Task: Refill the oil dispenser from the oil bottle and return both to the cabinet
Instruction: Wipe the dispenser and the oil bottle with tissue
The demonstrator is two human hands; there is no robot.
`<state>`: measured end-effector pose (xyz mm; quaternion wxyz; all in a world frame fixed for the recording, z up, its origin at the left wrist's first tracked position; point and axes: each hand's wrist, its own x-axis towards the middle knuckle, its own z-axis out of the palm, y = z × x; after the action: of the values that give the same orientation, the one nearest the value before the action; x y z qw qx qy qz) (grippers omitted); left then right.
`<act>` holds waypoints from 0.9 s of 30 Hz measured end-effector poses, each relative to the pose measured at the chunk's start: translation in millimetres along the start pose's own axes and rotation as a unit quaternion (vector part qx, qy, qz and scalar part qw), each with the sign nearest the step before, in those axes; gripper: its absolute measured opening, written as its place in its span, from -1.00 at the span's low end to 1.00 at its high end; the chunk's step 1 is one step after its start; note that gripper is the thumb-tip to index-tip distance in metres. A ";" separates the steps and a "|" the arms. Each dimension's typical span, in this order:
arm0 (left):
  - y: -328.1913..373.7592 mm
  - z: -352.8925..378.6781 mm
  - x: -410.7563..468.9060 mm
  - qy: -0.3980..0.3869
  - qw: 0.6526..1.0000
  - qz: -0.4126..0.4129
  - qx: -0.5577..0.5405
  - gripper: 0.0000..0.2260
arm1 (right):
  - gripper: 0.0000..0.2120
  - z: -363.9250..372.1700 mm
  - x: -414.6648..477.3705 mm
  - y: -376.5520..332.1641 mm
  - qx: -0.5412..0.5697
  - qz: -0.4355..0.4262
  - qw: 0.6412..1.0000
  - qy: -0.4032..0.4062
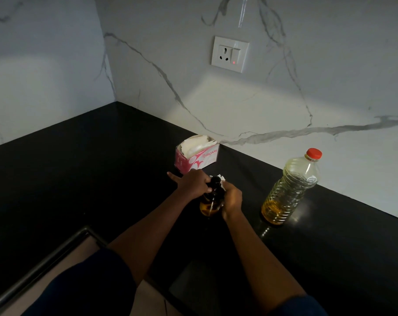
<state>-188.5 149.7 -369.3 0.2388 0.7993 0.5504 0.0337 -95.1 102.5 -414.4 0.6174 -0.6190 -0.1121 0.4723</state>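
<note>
L hand (194, 184): wrapped round upper part of dark oil dispenser (212, 197), fingers curled on neck/shoulder, index finger stuck out straight twd left, not touching anything.
R hand (232, 199): closed on right side of dispenser, w/ bit of white tissue (222, 178) showing above the knuckles, just beside dispenser top; pressed betw. hand & glass, exact pinch can't tell.
Dispenser: upright on black counter (79, 169), amber-brown glass, dark top, oil visible in lower part; betw. both hands, clasped from two sides.
Forearms: bare, reaching in from bottom of view; dark blue sleeves (91, 283) at lower edge.
Oil bottle (291, 188): clear plastic, ribbed, red cap on, standing on counter to right of dispenser, apart from it & from R hand; yellow oil only in bottom portion; near the wall.
Tissue box (196, 156): pink/white, "ORIGAMI" print, open top w/ white tissues, just behind dispenser, close to L hand, near wall.
Wall (284, 99): white marble w/ grey veins, behind dispenser & on left, meeting in corner.
Socket (229, 54): white plate w/ switch, small red light lit, on wall above & behind dispenser.
Counter edge: metal rail (45, 263) at lower left, nearer than dispenser.
</note>
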 end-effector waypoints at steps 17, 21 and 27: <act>-6.0 4.6 6.3 0.023 0.999 0.004 -0.031 -0.77 | -0.82 -0.3 -25.2 8.1 -0.042 -0.055 0.991 0.118; -9.8 7.7 8.5 0.029 0.998 0.016 -0.052 -0.75 | -0.77 -16.0 -24.5 -12.0 0.186 0.014 0.982 0.026; -6.1 -7.0 11.4 -0.030 0.998 -0.013 -0.046 -0.67 | -0.69 -39.9 -27.7 -41.2 0.276 0.052 0.959 -0.047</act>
<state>-191.5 164.0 -368.1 0.2924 0.7808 0.5512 0.0318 -62.6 64.9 -374.5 0.7331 -0.4065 0.0261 0.5446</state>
